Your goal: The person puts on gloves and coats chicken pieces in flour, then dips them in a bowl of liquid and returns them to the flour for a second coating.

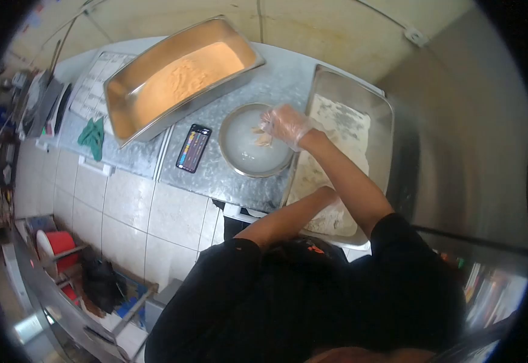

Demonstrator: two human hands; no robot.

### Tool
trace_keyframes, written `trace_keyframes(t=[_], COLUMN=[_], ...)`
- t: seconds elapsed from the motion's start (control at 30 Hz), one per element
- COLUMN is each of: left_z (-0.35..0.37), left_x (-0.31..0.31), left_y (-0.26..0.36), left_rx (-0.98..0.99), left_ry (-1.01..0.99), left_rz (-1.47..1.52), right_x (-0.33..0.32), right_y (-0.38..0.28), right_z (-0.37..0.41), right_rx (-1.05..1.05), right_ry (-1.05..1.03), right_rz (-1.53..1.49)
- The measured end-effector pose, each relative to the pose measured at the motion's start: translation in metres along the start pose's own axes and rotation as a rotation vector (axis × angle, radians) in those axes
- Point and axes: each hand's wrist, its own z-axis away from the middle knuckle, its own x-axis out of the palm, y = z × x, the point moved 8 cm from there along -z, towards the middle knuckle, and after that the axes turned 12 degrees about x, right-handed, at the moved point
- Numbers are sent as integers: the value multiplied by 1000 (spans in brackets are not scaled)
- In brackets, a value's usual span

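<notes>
My right hand [287,125], in a clear plastic glove, is closed over a round metal bowl [222,148] of cloudy liquid. A pale, ragged piece of meat [264,139] hangs from its fingertips. My left hand [332,202] reaches low into a long metal tray [387,139] of white flour [361,136]. Its fingers are hidden, partly by my right forearm and partly down at the flour.
A deep metal pan [185,109] with orange powder [185,78] stands at the back left. A phone [194,148] lies left of the bowl. A green cloth [92,139] hangs at the counter's front edge. A metal wall [457,121] rises on the right.
</notes>
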Motion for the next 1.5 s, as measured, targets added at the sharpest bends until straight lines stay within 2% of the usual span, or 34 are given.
trace_keyframes(t=[0.07, 0.13, 0.17, 0.23, 0.3, 0.33, 0.37, 0.4, 0.43, 0.5, 0.53, 0.6, 0.63, 0.7, 0.73, 0.8, 0.83, 0.87, 0.9, 0.97, 1.0, 1.07, 1.1, 1.13, 1.2, 1.33, 1.4, 1.5], left_z=[18, 35, 40, 41, 66, 80, 98, 109, 111, 116, 115, 110, 109, 112, 116, 129, 133, 136, 137, 143, 146, 145, 141, 140, 140, 139, 136, 135], left_x=[9, 21, 31, 59, 46, 24, -16, -38, -37, -38, -25, 1, 1, -5, -15, -43, -52, -55, -59, -79, -82, -54, -56, -58, -66, -59, -71, -77], left_y=[-11, -23, -30, -46, -52, -38, -12, 3, 9, 7, -2, -28, -29, -42, -35, -20, -15, -11, -5, 16, 21, -3, 0, 0, -7, -18, -16, -25], left_rx=[5, 6, 7, 13, 31, 55, -12, -82, -69, -185, -177, -106, -98, -231, -229, -253, -255, -277, -297, -337, -375, -353, -324, -328, -438, -352, -294, -356], left_ry=[-51, -117, -153, -221, 65, 39, -55, -145, -163, -176, -189, -65, -76, -1, -9, 113, 109, 115, 124, 120, 112, 103, 88, 88, -40, -86, 69, 186], left_rz=[-1, -14, -30, -72, -13, -12, 3, 13, 9, -98, -105, -100, -108, 65, 59, 279, 277, 450, 624, 672, 720, 745, 765, 763, 304, 185, 3, 151], right_x=[-35, -67, -85, -123, -148, -155, -158, -155, -152, -131, -116, -84, -67, -45, -39, 2, 4, 2, 11, 58, 62, 74, 81, 83, 83, 66, 70, 92], right_y=[2, 18, 25, 36, 58, 68, 81, 92, 102, 132, 147, 190, 209, 224, 227, 213, 180, 156, 159, 175, 174, 185, 185, 191, 201, 196, 195, 204], right_z=[21, 36, 48, 79, 104, 115, 127, 136, 144, 151, 153, 155, 159, 180, 191, 211, 235, 263, 269, 277, 279, 289, 293, 298, 309, 315, 316, 319], right_rx=[89, 25, 62, 83, 105, 87, 115, 142, 166, 172, 159, 251, 333, 395, 445, 426, 324, 217, 214, 367, 362, 569, 565, 617, 671, 671, 695, 804], right_ry=[-63, 58, 73, 39, 71, 81, 95, 42, -12, 12, 25, 10, -19, 18, 43, -225, -19, 184, 183, -182, -187, -193, -195, -116, -32, -33, -72, -166], right_rz=[60, -212, -223, -456, -400, -329, -338, -272, -207, -195, -174, -100, -21, 14, 58, 103, -53, -206, -205, -598, -596, -613, -614, -640, -668, -604, -571, -656])
